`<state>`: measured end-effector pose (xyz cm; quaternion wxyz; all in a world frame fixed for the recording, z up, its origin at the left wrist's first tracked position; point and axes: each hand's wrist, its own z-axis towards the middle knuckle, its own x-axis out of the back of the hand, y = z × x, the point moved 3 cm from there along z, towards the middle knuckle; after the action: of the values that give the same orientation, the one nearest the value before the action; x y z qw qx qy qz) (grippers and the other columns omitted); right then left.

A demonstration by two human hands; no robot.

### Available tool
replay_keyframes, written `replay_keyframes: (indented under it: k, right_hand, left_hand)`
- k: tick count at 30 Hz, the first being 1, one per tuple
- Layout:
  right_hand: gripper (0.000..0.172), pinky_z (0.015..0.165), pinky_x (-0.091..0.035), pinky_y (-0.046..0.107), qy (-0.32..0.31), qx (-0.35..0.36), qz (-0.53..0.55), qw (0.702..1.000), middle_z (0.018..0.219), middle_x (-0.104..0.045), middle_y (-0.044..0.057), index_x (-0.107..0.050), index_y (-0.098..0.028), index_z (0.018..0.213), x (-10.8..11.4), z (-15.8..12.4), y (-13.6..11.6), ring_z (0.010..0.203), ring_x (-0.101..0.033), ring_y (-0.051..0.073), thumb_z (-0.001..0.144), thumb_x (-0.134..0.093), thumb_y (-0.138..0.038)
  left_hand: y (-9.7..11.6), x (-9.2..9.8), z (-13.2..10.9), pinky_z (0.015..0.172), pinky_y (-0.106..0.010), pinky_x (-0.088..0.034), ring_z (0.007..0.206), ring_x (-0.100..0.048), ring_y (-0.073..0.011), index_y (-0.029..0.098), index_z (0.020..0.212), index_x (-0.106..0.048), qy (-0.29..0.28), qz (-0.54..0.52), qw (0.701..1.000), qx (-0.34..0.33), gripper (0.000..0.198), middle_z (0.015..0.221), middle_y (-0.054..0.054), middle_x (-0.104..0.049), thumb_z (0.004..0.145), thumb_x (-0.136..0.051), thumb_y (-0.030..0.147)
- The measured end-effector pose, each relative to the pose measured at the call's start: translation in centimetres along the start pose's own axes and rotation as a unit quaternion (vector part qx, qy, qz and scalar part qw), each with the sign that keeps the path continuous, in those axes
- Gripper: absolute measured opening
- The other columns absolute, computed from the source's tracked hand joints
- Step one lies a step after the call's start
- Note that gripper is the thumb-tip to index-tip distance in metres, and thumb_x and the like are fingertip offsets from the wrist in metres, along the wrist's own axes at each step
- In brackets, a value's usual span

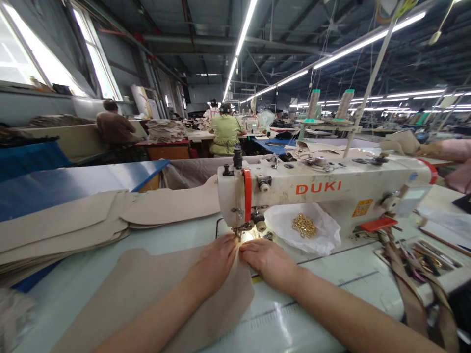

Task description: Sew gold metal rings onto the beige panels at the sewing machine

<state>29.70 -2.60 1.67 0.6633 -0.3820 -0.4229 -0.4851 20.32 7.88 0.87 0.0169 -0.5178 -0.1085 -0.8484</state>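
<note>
A beige fabric piece (pixel 147 289) lies on the pale green table, its upper edge under the needle area (pixel 239 233) of a white DUKI sewing machine (pixel 320 181). My left hand (pixel 217 260) rests on the fabric just left of the needle, with its curled fingers closed on the cloth. Opposite it, my right hand (pixel 268 260) has its fingers pressed together on the fabric's right edge. Both sets of fingertips are close to the presser foot, lit by a small lamp. What lies beneath the fingertips is hidden.
Stacked beige fabric pieces (pixel 73 215) reach along the left. Behind the needle, a white bag (pixel 324 225) holds small gold-coloured metal parts (pixel 304 225). Brown straps (pixel 408 289) hang over a parts tray (pixel 437 260) at right. People (pixel 226 130) sit at tables farther back.
</note>
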Motion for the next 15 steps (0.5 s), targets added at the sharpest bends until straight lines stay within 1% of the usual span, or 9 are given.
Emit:
replay_keyframes:
  k: [3, 6, 10, 13, 15]
  right_hand:
    - [0.01, 0.092, -0.043, 0.026, 0.008, 0.024, 0.002, 1.0, 0.098, -0.068, 0.007, -0.063, -0.011, 0.089, -0.1, -0.1, -0.5, 0.098, -0.06, 0.017, 0.088, -0.054, -0.015]
    - [0.012, 0.089, -0.045, 0.026, 0.023, 0.069, 0.012, 0.997, 0.096, -0.068, 0.005, -0.064, -0.014, 0.087, -0.5, -0.3, -1.7, 0.094, -0.06, 0.016, 0.089, -0.052, -0.019]
    - [0.019, 0.09, -0.044, 0.027, 0.043, 0.12, 0.013, 0.992, 0.096, -0.068, 0.005, -0.064, -0.015, 0.089, -1.0, -0.5, -3.3, 0.093, -0.06, 0.016, 0.093, -0.046, -0.019]
    - [0.02, 0.09, -0.045, 0.027, 0.052, 0.131, 0.013, 0.99, 0.097, -0.068, 0.006, -0.064, -0.015, 0.088, -0.9, -0.6, -3.8, 0.093, -0.06, 0.016, 0.093, -0.045, -0.019]
    - [0.02, 0.088, -0.046, 0.027, 0.061, 0.124, 0.016, 0.99, 0.097, -0.068, 0.006, -0.064, -0.015, 0.088, -0.7, -0.8, -3.7, 0.092, -0.061, 0.017, 0.092, -0.045, -0.018]
  left_hand:
    - [0.0, 0.4, -0.9, 0.09, -0.034, -0.05, 0.101, -0.061, -0.0185, 0.017, 0.101, -0.062, -0.003, -0.003, 1.0, 0.005, 0.028, 0.105, -0.008, -0.068, 0.089, -0.037, 0.018]
    - [0.4, 1.6, -3.0, 0.092, -0.031, -0.049, 0.103, -0.061, -0.0164, 0.019, 0.105, -0.062, -0.014, -0.014, 1.0, 0.009, 0.029, 0.109, -0.005, -0.067, 0.089, -0.038, 0.018]
    - [0.9, 3.0, -5.1, 0.096, -0.029, -0.046, 0.108, -0.058, -0.0145, 0.02, 0.11, -0.06, -0.025, -0.028, 0.999, 0.031, 0.031, 0.117, -0.004, -0.064, 0.089, -0.037, 0.017]
    - [1.5, 3.7, -6.0, 0.099, -0.032, -0.045, 0.113, -0.056, -0.0162, 0.02, 0.116, -0.057, -0.038, -0.013, 0.997, 0.061, 0.033, 0.123, -0.004, -0.061, 0.087, -0.042, 0.018]
    - [2.2, 4.4, -7.2, 0.099, -0.035, -0.044, 0.116, -0.053, -0.0184, 0.02, 0.123, -0.053, -0.035, 0.001, 0.997, 0.075, 0.036, 0.128, -0.005, -0.057, 0.087, -0.045, 0.025]
